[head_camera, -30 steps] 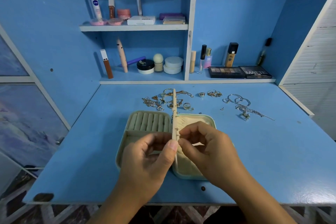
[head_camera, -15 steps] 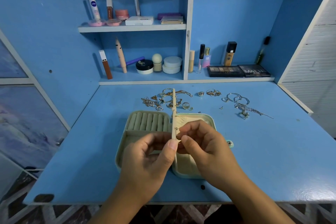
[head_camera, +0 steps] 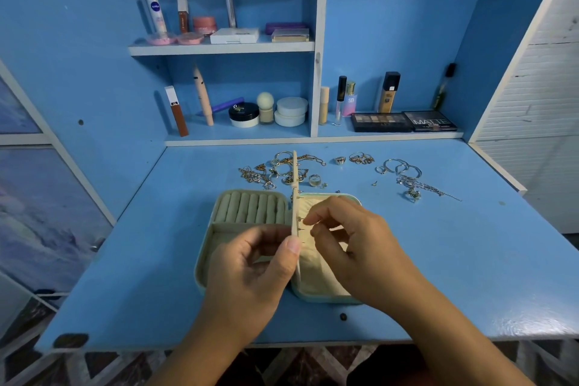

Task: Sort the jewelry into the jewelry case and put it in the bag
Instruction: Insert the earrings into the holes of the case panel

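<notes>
Nearest, the left hand (head_camera: 250, 273) pinches the upright earring panel (head_camera: 294, 172) between thumb and fingers, while the right hand (head_camera: 354, 244) pinches a tiny stud (head_camera: 300, 220) on that panel's right face. Both hands are over the open jewelry case (head_camera: 250, 207) lying on the table (head_camera: 438, 260). Behind it loose jewelry (head_camera: 404, 169) lies scattered; cosmetics (head_camera: 244, 114) line the shelf beyond

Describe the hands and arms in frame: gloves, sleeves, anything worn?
Left hand and right hand are both bare, with no gloves. No rings, watch or bracelets are visible. The forearms are uncovered down to the bottom edge of the frame, with no sleeves in view. The left thumbnail looks short and unpainted.
</notes>
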A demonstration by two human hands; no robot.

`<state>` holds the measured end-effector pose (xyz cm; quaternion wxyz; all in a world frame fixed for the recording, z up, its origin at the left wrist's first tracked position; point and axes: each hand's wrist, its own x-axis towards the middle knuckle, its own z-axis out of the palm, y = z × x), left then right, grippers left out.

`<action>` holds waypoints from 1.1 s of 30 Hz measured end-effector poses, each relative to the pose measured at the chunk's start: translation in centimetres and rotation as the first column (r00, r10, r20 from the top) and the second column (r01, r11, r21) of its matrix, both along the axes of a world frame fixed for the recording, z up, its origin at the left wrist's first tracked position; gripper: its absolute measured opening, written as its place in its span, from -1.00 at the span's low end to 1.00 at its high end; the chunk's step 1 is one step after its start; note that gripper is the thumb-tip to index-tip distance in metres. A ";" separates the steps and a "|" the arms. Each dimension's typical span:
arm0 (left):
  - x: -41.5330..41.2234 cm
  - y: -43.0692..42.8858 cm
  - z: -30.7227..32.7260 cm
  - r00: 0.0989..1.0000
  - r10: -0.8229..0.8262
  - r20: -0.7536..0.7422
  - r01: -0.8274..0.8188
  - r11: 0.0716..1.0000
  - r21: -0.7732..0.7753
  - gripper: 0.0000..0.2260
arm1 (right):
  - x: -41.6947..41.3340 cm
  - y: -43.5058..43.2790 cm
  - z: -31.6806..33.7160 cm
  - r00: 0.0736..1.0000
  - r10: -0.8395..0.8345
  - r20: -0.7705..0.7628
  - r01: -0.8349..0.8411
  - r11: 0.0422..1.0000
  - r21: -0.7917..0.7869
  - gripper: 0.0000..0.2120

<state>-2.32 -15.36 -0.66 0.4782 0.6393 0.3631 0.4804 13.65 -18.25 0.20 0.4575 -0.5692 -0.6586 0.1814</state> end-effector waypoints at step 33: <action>0.2 0.2 -0.6 0.999 0.031 -0.008 -0.031 0.998 -0.062 -0.58 | 12.9 11.1 -2.4 0.597 -0.095 0.797 0.584 0.732 -0.350 -0.72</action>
